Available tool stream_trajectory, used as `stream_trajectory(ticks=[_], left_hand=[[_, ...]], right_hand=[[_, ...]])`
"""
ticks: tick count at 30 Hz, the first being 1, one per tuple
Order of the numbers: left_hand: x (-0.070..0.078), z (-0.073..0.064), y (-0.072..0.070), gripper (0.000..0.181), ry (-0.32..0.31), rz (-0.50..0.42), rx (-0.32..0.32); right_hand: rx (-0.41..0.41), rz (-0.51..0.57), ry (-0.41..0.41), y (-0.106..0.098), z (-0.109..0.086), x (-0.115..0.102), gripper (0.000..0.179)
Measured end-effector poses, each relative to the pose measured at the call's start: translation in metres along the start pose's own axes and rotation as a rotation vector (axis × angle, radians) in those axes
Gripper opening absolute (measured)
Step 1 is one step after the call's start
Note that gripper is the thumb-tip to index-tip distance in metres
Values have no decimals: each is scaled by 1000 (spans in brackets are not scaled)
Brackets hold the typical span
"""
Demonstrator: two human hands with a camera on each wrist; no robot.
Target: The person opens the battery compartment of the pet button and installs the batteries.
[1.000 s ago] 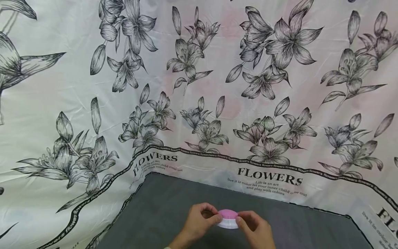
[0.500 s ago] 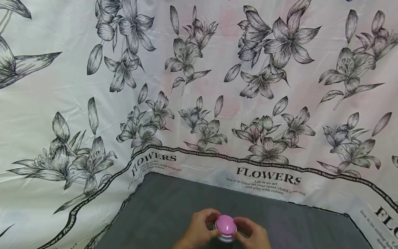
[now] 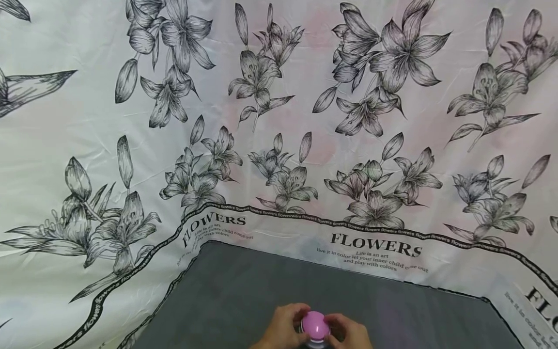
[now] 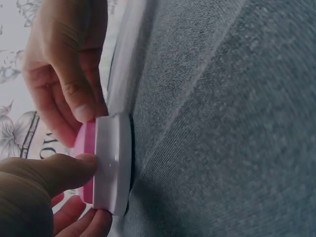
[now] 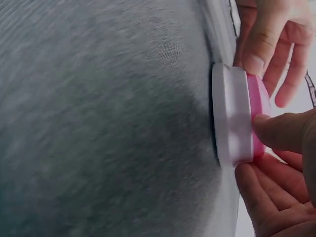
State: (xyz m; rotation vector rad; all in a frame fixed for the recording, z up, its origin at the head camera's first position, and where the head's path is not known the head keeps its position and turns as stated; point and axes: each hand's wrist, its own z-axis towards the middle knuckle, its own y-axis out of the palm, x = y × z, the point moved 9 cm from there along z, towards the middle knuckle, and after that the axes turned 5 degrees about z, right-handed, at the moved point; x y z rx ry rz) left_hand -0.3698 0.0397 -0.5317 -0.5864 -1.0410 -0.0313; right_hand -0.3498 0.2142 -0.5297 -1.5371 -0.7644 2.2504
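A round button with a pink dome and a white base (image 3: pixel 316 325) is between my two hands near the bottom of the head view. My left hand (image 3: pixel 282 328) pinches its left side, and my right hand (image 3: pixel 349 332) pinches the right side. The left wrist view shows the white base (image 4: pixel 112 165) upright against the grey cloth, with my left thumb (image 4: pixel 81 168) at the pink dome. From the right wrist, my right thumb (image 5: pixel 279 131) also lies along the dome. Whether the base rests fully on the cloth I cannot tell.
A grey cloth-covered table (image 3: pixel 244 281) spreads beneath the hands. White curtain-like fabric (image 3: pixel 296 116) printed with lilies and "FLOWERS" lettering rises behind the table and on its left, meeting it along a dark edge.
Both hands have moved down and nearer to me with the button. Its pink dome, seen mostly from the side before, now faces the head camera more.
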Motion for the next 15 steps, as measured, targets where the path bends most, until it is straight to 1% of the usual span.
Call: stream_trajectory(ticks=[2,5,8,9,11,13,15], left_hand=[[2,0,0,51,10,28,-3],[1,0,-1,51,0,32,-23],[-5,-2,-5,55,-23,23,-22],[-7,-2,-7,56,-20,43,-9],[-9,-4,-17,59,-22,98,38],[-5,-6,-31,58,4,216,114],[1,-6,-48,53,13,338,200]], right_hand=[[-22,6,13,3,0,3,39],[-36,17,15,6,2,7,39],[-46,-27,-13,7,4,7,41],[-30,-65,-43,6,3,6,42],[13,-154,-112,-1,3,0,42],[83,-265,-194,-12,2,-9,40],[173,-393,-241,-28,1,-19,36]])
